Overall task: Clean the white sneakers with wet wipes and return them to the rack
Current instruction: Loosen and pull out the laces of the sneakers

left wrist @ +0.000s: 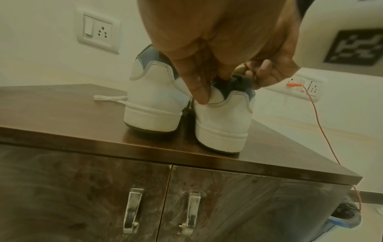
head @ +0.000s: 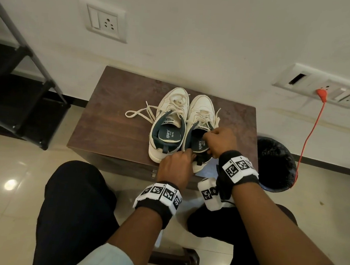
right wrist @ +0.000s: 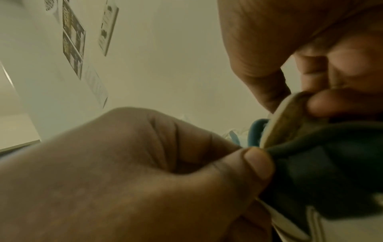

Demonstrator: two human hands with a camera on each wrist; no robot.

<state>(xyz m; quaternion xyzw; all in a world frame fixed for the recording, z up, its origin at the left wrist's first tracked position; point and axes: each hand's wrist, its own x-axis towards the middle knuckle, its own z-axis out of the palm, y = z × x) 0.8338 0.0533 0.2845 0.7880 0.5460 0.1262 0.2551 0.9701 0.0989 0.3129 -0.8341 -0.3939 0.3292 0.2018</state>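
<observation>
Two white sneakers with dark teal lining stand side by side on a brown cabinet top (head: 110,130), toes toward the wall. The left sneaker (head: 166,127) sits untouched, its laces loose. My left hand (head: 189,155) pinches the dark heel collar of the right sneaker (head: 200,109); in the left wrist view the thumb lies down the white heel (left wrist: 223,117). My right hand (head: 208,140) reaches into that shoe's opening and pinches the raised edge of its insole (right wrist: 290,117). No wipe shows in either hand.
A black shoe rack (head: 20,87) stands on the floor at the left. A black-lined bin (head: 275,163) sits right of the cabinet, with an orange cord (head: 311,132) hanging from a wall socket above it. The cabinet has two doors with metal handles (left wrist: 132,211). My knees are close to its front.
</observation>
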